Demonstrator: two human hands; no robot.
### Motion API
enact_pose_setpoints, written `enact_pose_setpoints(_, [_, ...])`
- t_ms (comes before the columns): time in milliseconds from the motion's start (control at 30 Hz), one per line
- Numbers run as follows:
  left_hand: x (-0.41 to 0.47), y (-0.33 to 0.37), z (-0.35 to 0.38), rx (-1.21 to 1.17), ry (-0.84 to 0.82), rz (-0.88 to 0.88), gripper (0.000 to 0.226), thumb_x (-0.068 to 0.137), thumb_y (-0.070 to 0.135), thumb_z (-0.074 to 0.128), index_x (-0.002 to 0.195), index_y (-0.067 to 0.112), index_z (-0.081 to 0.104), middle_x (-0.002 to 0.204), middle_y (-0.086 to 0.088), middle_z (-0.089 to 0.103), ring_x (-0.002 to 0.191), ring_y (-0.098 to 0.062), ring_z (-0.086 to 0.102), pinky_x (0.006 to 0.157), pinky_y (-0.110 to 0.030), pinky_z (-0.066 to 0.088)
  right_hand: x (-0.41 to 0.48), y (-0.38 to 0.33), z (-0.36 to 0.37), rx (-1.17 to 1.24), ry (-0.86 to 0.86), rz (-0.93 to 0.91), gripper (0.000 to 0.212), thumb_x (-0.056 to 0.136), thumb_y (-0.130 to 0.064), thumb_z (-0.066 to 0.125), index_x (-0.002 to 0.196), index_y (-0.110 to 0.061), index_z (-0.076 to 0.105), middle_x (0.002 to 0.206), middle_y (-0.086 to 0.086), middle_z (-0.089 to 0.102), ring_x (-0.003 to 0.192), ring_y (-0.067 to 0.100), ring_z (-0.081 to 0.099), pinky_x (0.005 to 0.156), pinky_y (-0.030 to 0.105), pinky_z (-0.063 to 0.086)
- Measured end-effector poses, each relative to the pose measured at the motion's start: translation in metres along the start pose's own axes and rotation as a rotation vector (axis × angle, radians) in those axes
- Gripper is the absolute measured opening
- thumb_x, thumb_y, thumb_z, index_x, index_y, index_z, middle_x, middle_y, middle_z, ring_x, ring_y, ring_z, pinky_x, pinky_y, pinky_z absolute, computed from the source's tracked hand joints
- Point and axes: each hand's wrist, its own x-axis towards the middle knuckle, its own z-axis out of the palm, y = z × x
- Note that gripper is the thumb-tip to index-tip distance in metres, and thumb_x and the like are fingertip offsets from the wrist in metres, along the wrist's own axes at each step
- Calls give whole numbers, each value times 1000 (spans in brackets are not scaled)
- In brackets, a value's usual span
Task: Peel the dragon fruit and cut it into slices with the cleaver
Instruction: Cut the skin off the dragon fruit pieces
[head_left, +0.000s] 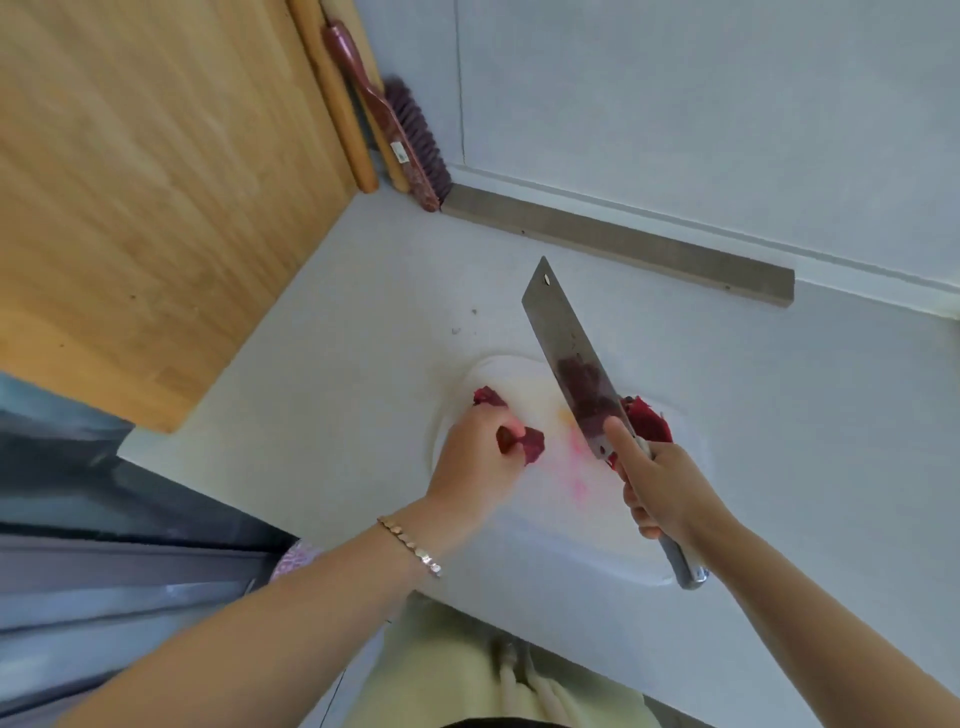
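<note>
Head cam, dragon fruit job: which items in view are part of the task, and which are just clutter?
In use:
cleaver, gripped by the right hand
dragon fruit piece, pinched by the left hand
more fruit pieces right of the blade
white cutting board

Lying about:
brush leaning in the corner
large wooden board
wooden rods beside the brush

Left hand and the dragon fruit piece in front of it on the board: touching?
Touching. In the head view, the left hand pinches the dragon fruit piece over the white cutting board, with no gap.
</note>
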Motion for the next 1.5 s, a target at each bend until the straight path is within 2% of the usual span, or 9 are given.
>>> enact_pose_setpoints(200, [-46,-101,-79,6,526,-454,14,80,-5,55,89,0,64,97,-12,60,82,-17,52,73,-21,35,5,-38,61,-166,-130,-115,55,87,-61,44,62,-12,41,43,-3,37,35,13,33,41,22,30])
enact_pose_setpoints(367, [-91,-175,-100,172,317,-789,18,79,-4,52,93,3,63,106,-17,64,91,-29,57,73,-28,39,0,-55,99,-254,-201,-134,54,88,-60,43,64,-11,44,48,1,39,38,14,34,41,23,30])
enact_pose_setpoints(633, [-109,-196,-124,435,111,-905,16,81,-3,48,88,-3,63,95,-22,67,90,-35,64,63,-34,47,-1,-55,113,-296,-211,-127,53,89,-59,43,63,-12,41,43,-2,34,37,15,30,42,22,28])
enact_pose_setpoints(733, [-99,-176,-128,467,166,-795,16,80,2,50,91,6,61,87,-11,64,83,-30,63,53,-28,37,2,-53,108,-276,-188,-107,54,89,-58,44,62,-12,40,36,-6,32,34,13,28,41,21,27])
enact_pose_setpoints(867, [-66,-129,-118,299,232,-452,17,86,4,48,100,13,48,97,-2,44,71,-21,49,62,-31,38,4,-53,95,-272,-138,-107,56,88,-59,44,61,-10,43,39,-3,35,34,13,30,39,21,28])
enact_pose_setpoints(1000, [-27,-82,-86,151,13,-248,15,84,8,54,98,14,57,109,-3,48,92,-22,57,81,-33,48,5,-46,69,-243,-90,-80,55,87,-60,45,68,-9,49,42,-3,36,32,11,31,38,19,29])
enact_pose_setpoints(1233, [19,9,-15,111,-258,-79,26,82,7,48,104,12,60,82,5,61,87,-18,53,76,-24,43,-5,-17,-3,-65,74,-43,47,89,-52,49,67,-11,44,46,-1,36,35,13,31,39,21,29])
enact_pose_setpoints(1367, [39,45,28,209,-367,58,21,79,12,58,99,10,57,99,-4,60,96,-26,59,81,-32,47,-8,9,-48,-3,180,-21,49,90,-54,46,70,-9,45,46,-2,38,32,10,32,39,21,30])
enact_pose_setpoints(1500, [53,55,75,348,-512,15,83,62,36,79,128,12,33,127,-5,38,114,-27,50,86,-37,46,-7,30,-74,70,221,25,49,91,-53,45,68,-11,44,36,-9,35,31,10,30,38,20,28])
